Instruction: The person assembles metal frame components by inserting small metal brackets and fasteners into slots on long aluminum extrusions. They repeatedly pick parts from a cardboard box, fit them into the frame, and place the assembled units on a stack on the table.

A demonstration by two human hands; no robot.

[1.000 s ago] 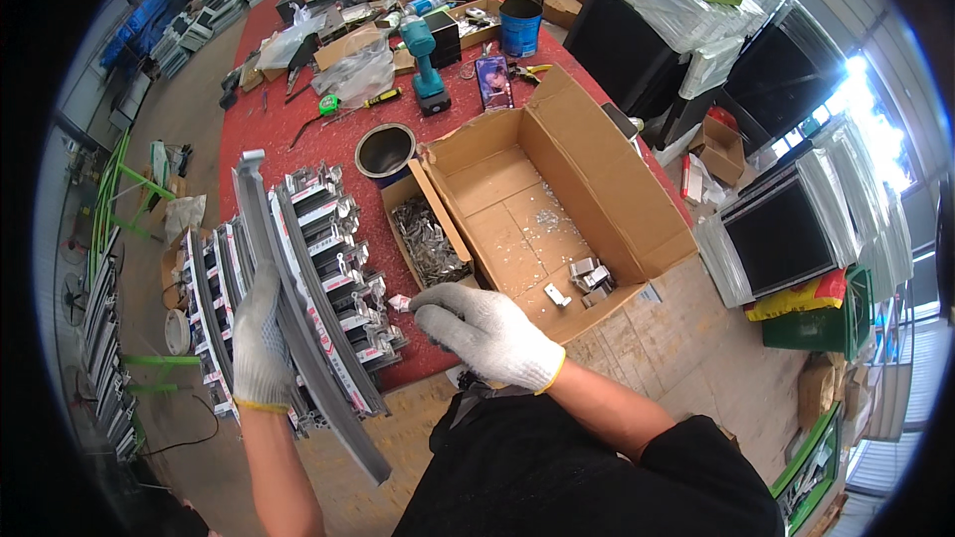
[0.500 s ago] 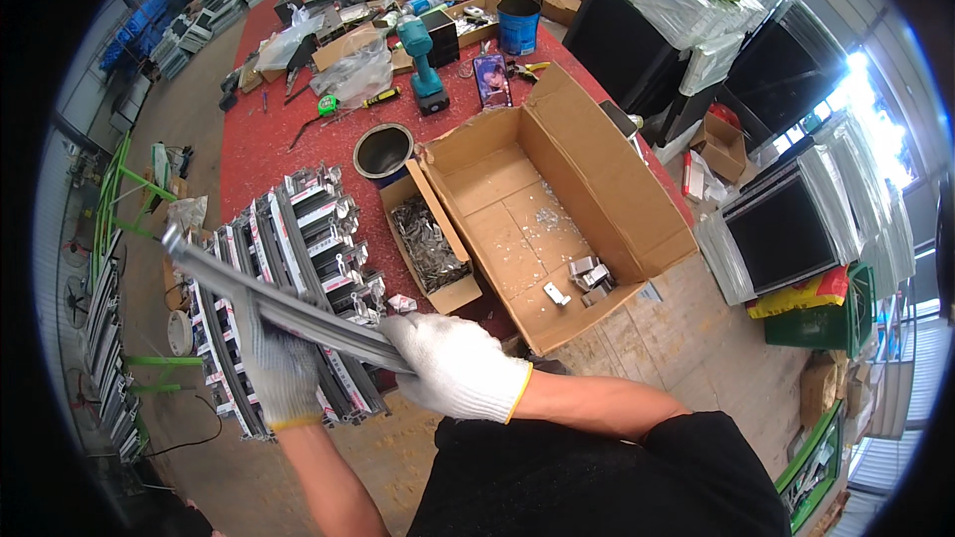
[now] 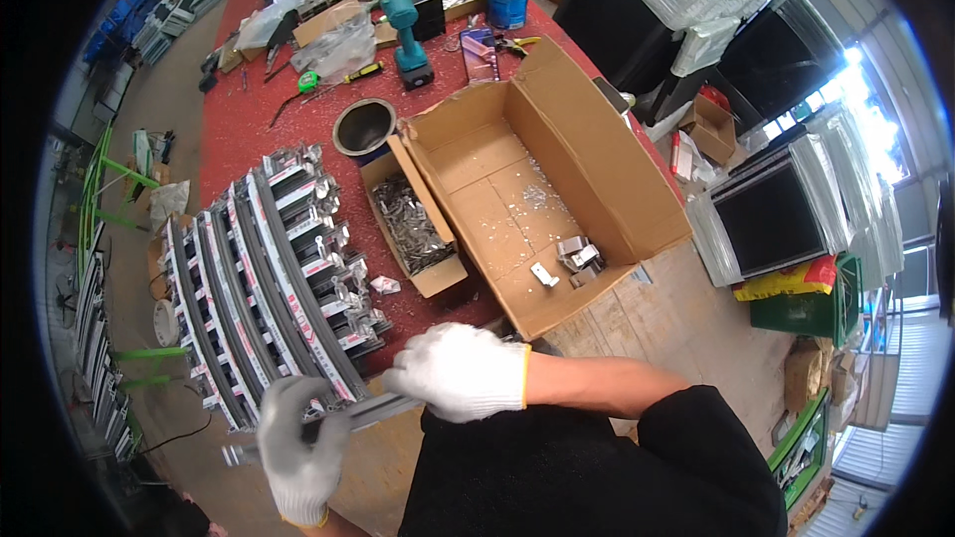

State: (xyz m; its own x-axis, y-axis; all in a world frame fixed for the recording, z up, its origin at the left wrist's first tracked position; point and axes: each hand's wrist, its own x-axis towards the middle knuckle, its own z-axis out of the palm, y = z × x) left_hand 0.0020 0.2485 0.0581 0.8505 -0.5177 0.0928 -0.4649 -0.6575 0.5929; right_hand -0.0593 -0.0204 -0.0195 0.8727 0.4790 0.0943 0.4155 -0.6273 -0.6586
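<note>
A grey metal profile strip (image 3: 373, 411) lies slantwise low in front of me, near the table's front edge. Round its left part curls my left hand (image 3: 301, 457), in a white knitted glove and slightly blurred. My right hand (image 3: 463, 375), gloved the same way, grips the strip's right end with closed fingers, which cover that end. Just beyond the hands, a stack of similar profiles (image 3: 261, 283) with white and red printed film is laid crosswise in layers on the red table (image 3: 328, 174). A narrow carton (image 3: 443, 276) of small metal clips stands right of the stack.
A large open cardboard box (image 3: 477, 189) holds a few metal brackets (image 3: 577, 257). Behind are a dark round pot (image 3: 364, 127), a teal cordless drill (image 3: 406, 40), a phone (image 3: 479, 57) and a blue can (image 3: 508, 0). Wrapped panels (image 3: 771, 219) lean at the right.
The strip has swung down off the stack toward me, its left end dropping low. My left hand went down with it, uncovering the stack; my right hand stays near the strip's right end.
</note>
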